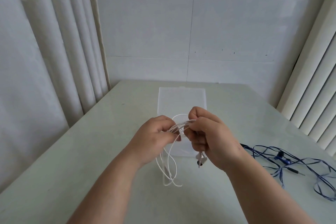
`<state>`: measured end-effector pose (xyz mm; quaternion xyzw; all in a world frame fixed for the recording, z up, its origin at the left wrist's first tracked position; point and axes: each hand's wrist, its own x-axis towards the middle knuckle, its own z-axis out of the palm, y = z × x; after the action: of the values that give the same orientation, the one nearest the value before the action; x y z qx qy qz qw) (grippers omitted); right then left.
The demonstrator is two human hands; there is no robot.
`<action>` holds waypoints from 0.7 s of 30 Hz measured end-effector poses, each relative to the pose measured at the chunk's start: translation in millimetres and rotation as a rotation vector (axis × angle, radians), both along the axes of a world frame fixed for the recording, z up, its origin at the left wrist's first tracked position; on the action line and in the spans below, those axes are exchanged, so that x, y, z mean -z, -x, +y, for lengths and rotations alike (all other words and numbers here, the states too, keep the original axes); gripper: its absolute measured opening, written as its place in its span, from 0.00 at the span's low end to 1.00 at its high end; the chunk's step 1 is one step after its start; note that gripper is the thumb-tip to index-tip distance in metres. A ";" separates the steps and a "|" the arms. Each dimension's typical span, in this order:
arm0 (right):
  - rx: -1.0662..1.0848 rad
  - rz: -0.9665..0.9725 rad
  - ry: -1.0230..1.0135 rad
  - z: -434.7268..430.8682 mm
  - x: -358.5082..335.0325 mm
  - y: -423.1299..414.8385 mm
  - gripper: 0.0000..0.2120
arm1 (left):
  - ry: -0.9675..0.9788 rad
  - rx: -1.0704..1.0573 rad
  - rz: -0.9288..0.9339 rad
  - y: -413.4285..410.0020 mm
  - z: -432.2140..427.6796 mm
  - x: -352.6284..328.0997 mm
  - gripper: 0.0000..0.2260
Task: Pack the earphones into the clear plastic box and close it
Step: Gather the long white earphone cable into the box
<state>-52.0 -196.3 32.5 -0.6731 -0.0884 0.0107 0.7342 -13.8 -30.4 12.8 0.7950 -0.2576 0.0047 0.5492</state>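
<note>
White earphones (180, 125) stretch as a bundle of cord loops between my two hands, above the table's middle. My left hand (154, 136) pinches the left end of the bundle, and long loops hang from it down to the table. My right hand (209, 132) grips the right end, with the white earbuds dangling below its fingers. The clear plastic box (181, 100) lies open on the table right behind and under my hands, its lid flat at the far side. My hands partly hide the box's near half.
Blue earphones (283, 158) lie in a loose tangle on the table at the right, their plug pointing right. The pale table (91, 151) runs to a tiled wall, with curtains at the left and vertical blinds at the right.
</note>
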 end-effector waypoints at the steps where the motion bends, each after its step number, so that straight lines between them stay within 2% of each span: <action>1: -0.021 0.018 -0.031 -1.0 0.5 -0.7 0.06 | 0.006 0.000 -0.006 2.1 0.6 -0.8 0.08; 4: -0.066 0.080 -0.110 -3.4 0.4 -2.6 0.08 | 0.005 -0.034 0.017 -0.3 1.4 -1.5 0.07; 8: 0.002 0.105 -0.116 -4.9 1.6 -6.2 0.12 | 0.054 0.002 0.204 -9.7 2.3 -0.8 0.10; 10: 0.032 0.098 -0.099 -5.0 2.7 -7.2 0.16 | 0.118 0.058 0.177 -3.7 3.7 2.3 0.17; 12: 0.034 0.087 -0.089 -5.0 3.3 -7.4 0.18 | 0.079 0.081 0.121 2.4 2.5 3.7 0.22; 16: 0.018 0.066 -0.104 -5.4 3.3 -7.4 0.12 | -0.048 0.007 0.062 4.3 -2.4 3.8 0.09; 18: 0.007 0.058 -0.125 -7.1 2.8 -7.0 0.09 | -0.017 0.005 0.102 3.7 -2.3 4.0 0.03; 19: 0.005 0.056 -0.142 -8.1 2.3 -7.1 0.08 | 0.017 0.016 0.108 4.6 -0.9 3.2 0.02; 21: 0.016 0.078 -0.194 -8.7 1.6 -7.3 0.11 | 0.073 0.008 0.107 5.0 2.7 0.5 0.05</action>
<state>-44.7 -205.0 30.9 -0.5986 -0.0553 0.0225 0.7988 -18.8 -27.7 12.3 0.7726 -0.2307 -0.0308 0.5907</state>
